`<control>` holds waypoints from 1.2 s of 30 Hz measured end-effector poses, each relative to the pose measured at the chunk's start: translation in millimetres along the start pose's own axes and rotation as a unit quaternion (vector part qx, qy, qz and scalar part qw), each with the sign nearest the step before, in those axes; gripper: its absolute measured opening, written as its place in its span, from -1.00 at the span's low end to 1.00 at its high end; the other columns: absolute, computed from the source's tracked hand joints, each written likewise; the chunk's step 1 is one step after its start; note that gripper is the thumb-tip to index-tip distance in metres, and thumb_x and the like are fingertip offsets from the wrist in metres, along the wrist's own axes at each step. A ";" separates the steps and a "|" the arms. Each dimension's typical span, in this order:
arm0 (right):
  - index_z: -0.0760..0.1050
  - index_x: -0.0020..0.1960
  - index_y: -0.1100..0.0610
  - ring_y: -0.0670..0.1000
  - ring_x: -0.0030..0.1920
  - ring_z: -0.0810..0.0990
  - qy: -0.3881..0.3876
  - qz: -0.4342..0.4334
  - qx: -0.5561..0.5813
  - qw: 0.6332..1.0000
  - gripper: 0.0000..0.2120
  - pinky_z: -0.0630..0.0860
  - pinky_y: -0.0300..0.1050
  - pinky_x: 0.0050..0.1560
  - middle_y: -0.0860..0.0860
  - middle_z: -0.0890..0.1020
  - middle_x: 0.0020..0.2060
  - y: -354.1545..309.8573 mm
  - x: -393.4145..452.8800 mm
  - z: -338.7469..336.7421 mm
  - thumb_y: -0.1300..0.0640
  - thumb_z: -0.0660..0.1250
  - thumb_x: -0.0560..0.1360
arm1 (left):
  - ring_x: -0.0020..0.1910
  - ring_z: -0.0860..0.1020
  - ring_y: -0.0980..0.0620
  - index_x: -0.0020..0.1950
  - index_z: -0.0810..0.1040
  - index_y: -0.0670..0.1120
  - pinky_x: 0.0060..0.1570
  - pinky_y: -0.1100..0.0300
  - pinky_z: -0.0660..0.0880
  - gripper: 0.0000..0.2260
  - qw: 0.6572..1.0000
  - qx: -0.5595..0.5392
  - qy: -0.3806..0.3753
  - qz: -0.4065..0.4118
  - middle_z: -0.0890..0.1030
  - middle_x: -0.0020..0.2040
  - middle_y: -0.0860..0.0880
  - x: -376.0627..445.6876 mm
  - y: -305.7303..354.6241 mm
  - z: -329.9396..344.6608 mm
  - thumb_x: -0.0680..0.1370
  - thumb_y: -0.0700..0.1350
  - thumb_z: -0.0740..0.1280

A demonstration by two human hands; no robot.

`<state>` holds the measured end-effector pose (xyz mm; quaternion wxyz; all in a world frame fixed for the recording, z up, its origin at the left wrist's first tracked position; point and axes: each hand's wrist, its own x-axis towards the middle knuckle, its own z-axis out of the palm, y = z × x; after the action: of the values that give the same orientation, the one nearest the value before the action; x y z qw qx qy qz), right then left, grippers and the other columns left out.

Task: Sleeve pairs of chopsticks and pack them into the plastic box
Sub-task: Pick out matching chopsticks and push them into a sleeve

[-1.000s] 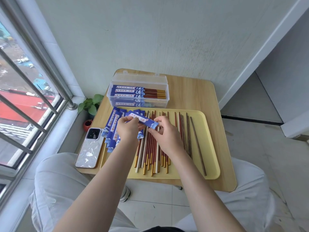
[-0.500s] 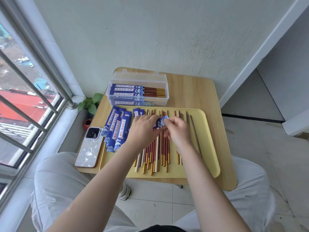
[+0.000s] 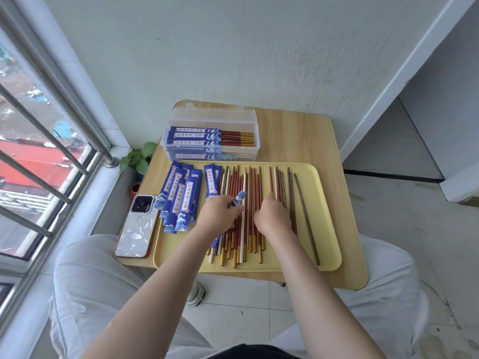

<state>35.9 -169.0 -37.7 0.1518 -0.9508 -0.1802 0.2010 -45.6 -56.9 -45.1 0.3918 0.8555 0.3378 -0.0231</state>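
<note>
- Left hand [image 3: 219, 216]: over the middle of the tray [image 3: 321, 203], grip clamped on one blue sleeve [image 3: 239, 198]; the sleeve's upper end sticks out past the fingers, its lower end shows below the wrist, lying across the chopsticks.
- Right hand [image 3: 272, 216]: palm down on the loose chopsticks [image 3: 252, 187], fingers curled onto the red ones; whether the grip has closed round any stick cannot be told, as the fingertips are hidden.
- Loose chopsticks: spread lengthwise over the tray's middle and right, red with gold ends, some white, several dark brown at the right edge.
- Spare sleeves [image 3: 178, 200]: overlapping pile on the tray's left end, just beside the left hand.
- Box [image 3: 210, 138]: clear plastic, lid open and standing behind it, on the tabletop [image 3: 305, 141] just beyond the tray; sleeved pairs lie flat inside, sleeves to the left, red and gold ends to the right.
- Phone [image 3: 138, 226]: on the tabletop's left edge, touching the tray's side.
- Plant [image 3: 138, 158]: beside the tabletop, by the window.
</note>
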 end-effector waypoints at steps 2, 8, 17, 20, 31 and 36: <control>0.29 0.43 0.22 0.14 0.14 0.62 0.016 0.016 -0.036 0.999 -0.55 0.58 -0.08 -0.06 0.16 0.54 0.24 -1.4 0.0 0.9 0.29 0.31 0.59 | -0.39 0.63 0.13 -0.10 0.55 -0.12 -0.31 0.16 0.57 -0.77 1.000 -0.012 0.006 -0.014 0.66 -0.23 -0.06 0.6 -2.2 2.9 0.62 0.02 0.33; 0.39 0.36 0.25 0.13 0.09 0.65 0.025 0.031 -0.050 0.998 -0.65 0.60 -0.10 -0.08 0.16 0.59 0.16 -1.5 -0.3 3.3 0.28 0.32 0.59 | -0.37 0.65 0.11 -0.11 0.55 -0.07 -0.17 0.05 0.66 -0.80 0.999 -0.024 0.026 -0.022 0.66 -0.24 -0.03 0.5 -4.8 7.1 0.62 0.03 0.34; 0.45 0.23 0.19 0.03 -0.14 0.57 0.017 0.035 0.112 0.993 -0.72 0.42 -0.23 -0.36 0.07 0.59 -0.01 -3.8 5.0 -14.3 0.13 0.37 0.57 | -0.41 0.63 0.16 -0.11 0.51 -0.07 -0.22 0.10 0.65 -0.79 0.999 -0.029 0.016 -0.016 0.65 -0.21 -0.05 -3.9 -2.9 3.4 0.62 0.03 0.33; 0.38 0.25 0.01 0.00 -0.25 0.59 -0.006 -0.036 0.188 0.982 -0.68 0.48 -0.18 -0.37 0.03 0.59 -0.08 -2.1 2.2 -29.8 0.23 0.35 0.55 | -0.48 0.61 0.18 0.07 0.45 -0.02 -0.38 0.24 0.57 -0.85 0.997 -0.070 -0.001 -0.019 0.64 -0.20 -0.06 -7.5 -0.5 0.1 0.61 0.02 0.34; 0.58 0.12 0.05 -0.01 -0.33 0.69 -0.030 -0.105 0.352 0.930 -0.80 0.46 -0.19 -0.38 -0.07 0.73 -0.11 -10.1 -10.2 -64.5 0.22 0.26 0.57 | -0.39 0.65 0.00 0.21 0.40 -0.14 -0.27 0.05 0.67 -0.78 0.979 -0.198 -0.013 -0.051 0.64 -0.20 -0.18 -6.7 5.3 -18.4 0.58 -0.27 0.29; 0.58 0.14 0.06 -0.12 -0.43 0.52 0.110 -0.159 0.393 0.899 -0.86 0.49 -0.24 -0.35 -0.07 0.67 -0.28 -10.1 -9.4 -66.6 0.12 0.27 0.65 | -0.41 0.51 0.05 0.01 0.49 -0.10 -0.35 0.16 0.55 -0.90 0.992 -0.122 0.018 -0.021 0.53 -0.27 -0.06 -5.3 3.8 -16.5 0.59 -0.10 0.36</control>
<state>54.2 -178.2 27.2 0.5618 -0.7888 -0.2171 0.1227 -51.2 -50.3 -29.6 0.4864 0.7943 0.3631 0.0249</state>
